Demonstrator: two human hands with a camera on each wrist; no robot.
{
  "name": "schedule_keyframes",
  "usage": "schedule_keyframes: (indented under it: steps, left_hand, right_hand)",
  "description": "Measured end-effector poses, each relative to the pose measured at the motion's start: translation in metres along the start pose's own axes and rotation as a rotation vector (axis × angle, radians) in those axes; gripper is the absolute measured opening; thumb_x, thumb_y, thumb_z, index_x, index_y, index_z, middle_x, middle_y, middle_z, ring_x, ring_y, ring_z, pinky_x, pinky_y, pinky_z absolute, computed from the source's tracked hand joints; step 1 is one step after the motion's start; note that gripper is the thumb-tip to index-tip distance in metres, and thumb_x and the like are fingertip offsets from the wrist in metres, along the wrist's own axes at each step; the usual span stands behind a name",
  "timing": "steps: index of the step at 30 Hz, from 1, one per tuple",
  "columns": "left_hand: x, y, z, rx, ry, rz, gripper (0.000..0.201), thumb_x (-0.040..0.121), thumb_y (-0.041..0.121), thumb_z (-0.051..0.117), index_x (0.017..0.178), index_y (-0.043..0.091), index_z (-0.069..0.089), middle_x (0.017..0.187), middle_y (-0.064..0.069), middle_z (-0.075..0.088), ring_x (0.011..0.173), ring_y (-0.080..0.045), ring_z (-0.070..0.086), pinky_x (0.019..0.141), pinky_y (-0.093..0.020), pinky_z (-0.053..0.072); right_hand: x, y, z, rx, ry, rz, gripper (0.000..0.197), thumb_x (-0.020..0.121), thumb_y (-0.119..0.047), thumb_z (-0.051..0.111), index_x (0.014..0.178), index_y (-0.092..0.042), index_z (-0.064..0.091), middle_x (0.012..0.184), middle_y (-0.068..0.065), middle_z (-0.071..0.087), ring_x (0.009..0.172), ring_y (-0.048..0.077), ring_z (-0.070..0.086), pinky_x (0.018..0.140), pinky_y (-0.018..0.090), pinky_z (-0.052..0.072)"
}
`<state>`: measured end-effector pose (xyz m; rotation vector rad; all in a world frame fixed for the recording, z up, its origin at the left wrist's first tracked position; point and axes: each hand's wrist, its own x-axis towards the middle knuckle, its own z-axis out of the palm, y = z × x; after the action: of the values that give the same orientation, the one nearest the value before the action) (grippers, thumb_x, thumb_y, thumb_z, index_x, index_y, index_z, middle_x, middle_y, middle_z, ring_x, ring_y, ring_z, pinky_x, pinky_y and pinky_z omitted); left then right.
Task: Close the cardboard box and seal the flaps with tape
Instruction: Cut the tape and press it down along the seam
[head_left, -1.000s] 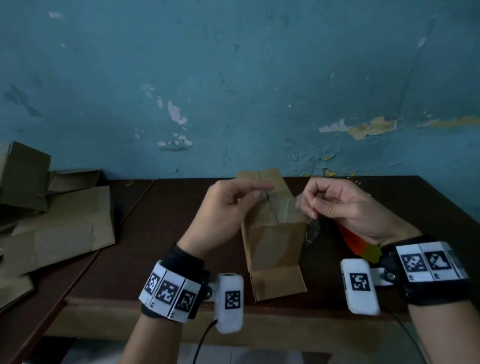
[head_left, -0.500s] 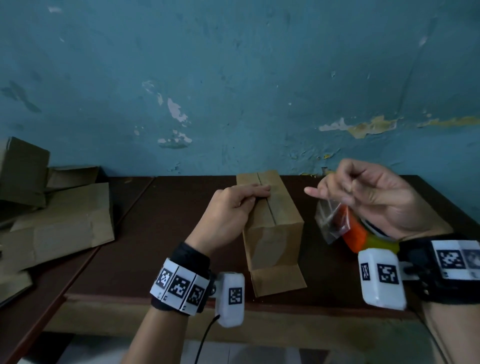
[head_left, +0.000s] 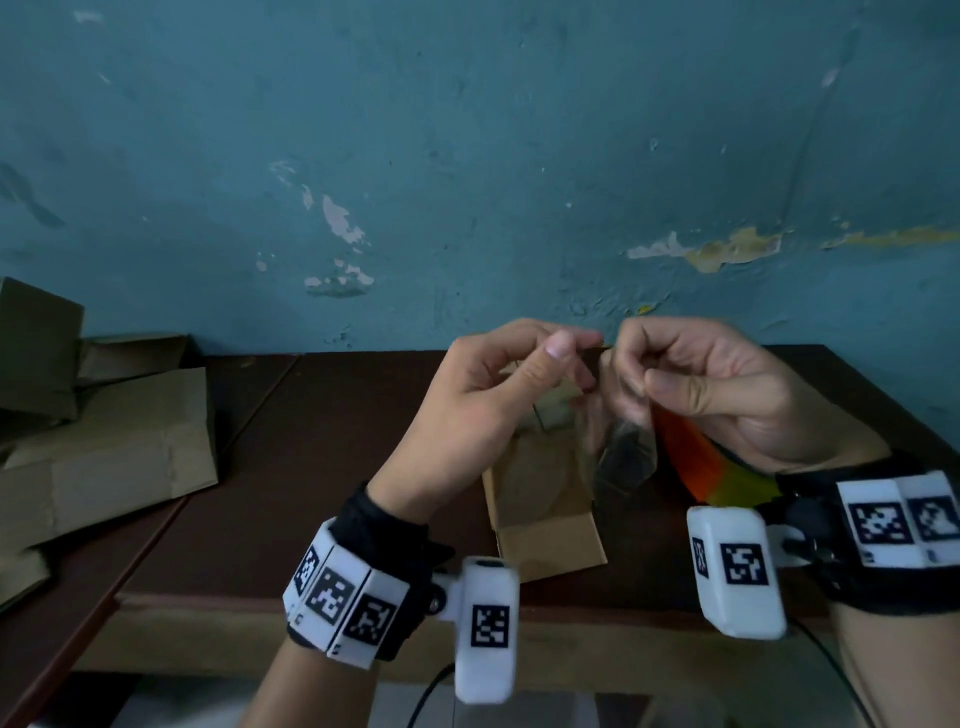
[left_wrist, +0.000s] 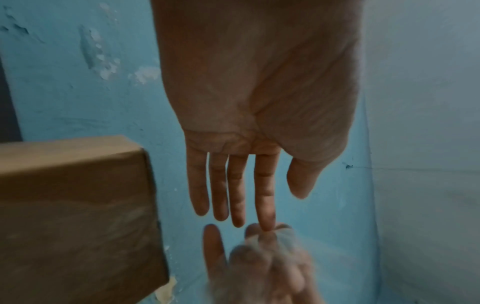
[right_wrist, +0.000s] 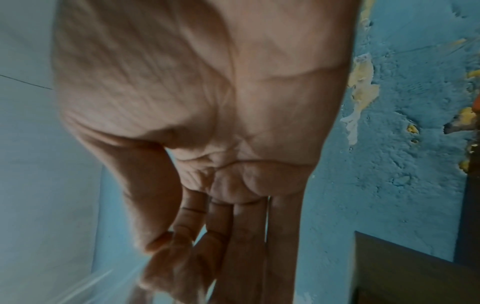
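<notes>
A small brown cardboard box (head_left: 545, 499) stands upright on the dark table (head_left: 337, 441), its top flaps down with a seam between them. Both hands hover just above its top. My right hand (head_left: 636, 379) pinches a strip of clear tape (head_left: 623, 452) that hangs down beside the box; the right wrist view shows its thumb (right_wrist: 155, 244) pressed to the index finger. My left hand (head_left: 571, 351) reaches to it, index fingertip (left_wrist: 267, 226) touching the right fingers, thumb apart. The box (left_wrist: 78, 205) sits left of that hand. An orange and yellow-green tape dispenser (head_left: 696, 462) shows under the right wrist.
Flattened cardboard pieces and folded boxes (head_left: 104, 441) lie piled on the left end of the table. A blue, peeling wall (head_left: 467, 182) stands directly behind the table. The table's front edge (head_left: 311, 603) runs just below the box.
My left hand has lifted off the box top and met the right hand. The right hand has brought the tape strip left, from beside the box to above it.
</notes>
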<state>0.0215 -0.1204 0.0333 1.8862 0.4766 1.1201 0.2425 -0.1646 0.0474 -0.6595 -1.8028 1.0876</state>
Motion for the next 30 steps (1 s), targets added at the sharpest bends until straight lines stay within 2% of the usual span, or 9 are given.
schedule_keyframes:
  steps: [4, 7, 9, 13, 16, 20, 25, 27, 30]
  left_hand:
    - [-0.003, 0.01, -0.001, -0.035, -0.082, -0.123, 0.039, 0.101, 0.032, 0.058, 0.088, -0.002, 0.071, 0.105, -0.027, 0.071, 0.098, -0.038, 0.069, 0.099, -0.065, 0.05]
    - [-0.004, 0.011, -0.005, -0.055, -0.11, -0.208, 0.036, 0.099, 0.034, 0.058, 0.083, 0.006, 0.073, 0.098, -0.019, 0.074, 0.094, -0.018, 0.069, 0.1, -0.054, 0.055]
    - [-0.004, 0.012, -0.007, -0.088, -0.129, -0.213, 0.032, 0.099, 0.031, 0.061, 0.092, 0.002, 0.072, 0.097, -0.019, 0.073, 0.096, -0.019, 0.068, 0.098, -0.046, 0.056]
    - [-0.005, 0.016, -0.008, -0.121, -0.111, -0.223, 0.036, 0.099, 0.028, 0.058, 0.112, -0.005, 0.066, 0.095, 0.003, 0.073, 0.097, -0.01, 0.068, 0.09, -0.034, 0.056]
    - [-0.005, 0.017, -0.007, -0.149, -0.093, -0.224, 0.038, 0.099, 0.026, 0.057, 0.117, -0.008, 0.063, 0.093, -0.002, 0.072, 0.095, -0.013, 0.068, 0.086, -0.029, 0.055]
    - [-0.005, 0.014, -0.009, -0.198, -0.113, -0.207, 0.028, 0.103, 0.022, 0.056, 0.114, -0.001, 0.066, 0.086, -0.011, 0.059, 0.087, -0.022, 0.06, 0.088, -0.038, 0.051]
    - [-0.006, 0.016, -0.01, -0.208, -0.19, -0.23, 0.025, 0.102, 0.025, 0.053, 0.09, 0.013, 0.071, 0.077, 0.006, 0.06, 0.079, -0.011, 0.057, 0.086, -0.03, 0.048]
    - [-0.006, 0.016, -0.009, -0.202, -0.213, -0.233, 0.031, 0.101, 0.027, 0.053, 0.075, 0.024, 0.071, 0.079, 0.003, 0.063, 0.082, -0.016, 0.056, 0.089, -0.038, 0.043]
    - [-0.007, 0.012, -0.01, -0.262, -0.213, -0.226, 0.024, 0.101, 0.023, 0.057, 0.08, 0.017, 0.066, 0.086, -0.015, 0.055, 0.089, -0.029, 0.05, 0.093, -0.05, 0.042]
  right_hand:
    - [0.001, 0.001, 0.0, 0.035, 0.021, 0.013, 0.018, 0.091, -0.018, 0.052, 0.087, 0.0, 0.052, 0.075, 0.015, 0.055, 0.077, 0.055, 0.05, 0.077, 0.053, 0.042]
    - [0.002, -0.001, 0.002, 0.077, 0.013, 0.022, 0.017, 0.093, -0.015, 0.049, 0.087, 0.0, 0.048, 0.075, 0.018, 0.051, 0.078, 0.048, 0.062, 0.077, 0.048, 0.049]
    - [0.003, -0.002, 0.003, 0.081, 0.022, 0.019, 0.015, 0.093, -0.015, 0.049, 0.087, -0.001, 0.047, 0.075, 0.016, 0.051, 0.077, 0.042, 0.064, 0.077, 0.043, 0.051]
    - [0.004, -0.003, 0.005, 0.082, 0.038, 0.006, 0.015, 0.092, -0.015, 0.049, 0.088, -0.002, 0.048, 0.074, 0.014, 0.05, 0.075, 0.039, 0.064, 0.075, 0.038, 0.052]
    - [0.005, -0.005, 0.008, 0.083, 0.03, 0.007, 0.015, 0.093, -0.017, 0.05, 0.088, -0.003, 0.049, 0.073, 0.014, 0.049, 0.073, 0.04, 0.063, 0.074, 0.037, 0.052]
    - [0.006, -0.008, 0.011, 0.092, 0.029, 0.01, 0.016, 0.092, -0.018, 0.05, 0.087, -0.002, 0.048, 0.073, 0.012, 0.049, 0.071, 0.039, 0.06, 0.071, 0.038, 0.051]
    - [0.005, -0.01, 0.01, 0.07, 0.029, 0.017, 0.017, 0.092, -0.018, 0.051, 0.087, -0.002, 0.049, 0.072, 0.011, 0.049, 0.066, 0.036, 0.059, 0.068, 0.037, 0.051]
    - [0.005, -0.011, 0.01, 0.075, 0.036, 0.022, 0.016, 0.091, -0.019, 0.052, 0.087, -0.003, 0.05, 0.072, 0.011, 0.049, 0.065, 0.035, 0.057, 0.066, 0.036, 0.05]
    - [0.005, -0.009, 0.008, 0.068, 0.049, 0.028, 0.017, 0.091, -0.019, 0.051, 0.087, -0.003, 0.049, 0.073, 0.011, 0.05, 0.064, 0.033, 0.057, 0.064, 0.035, 0.049]
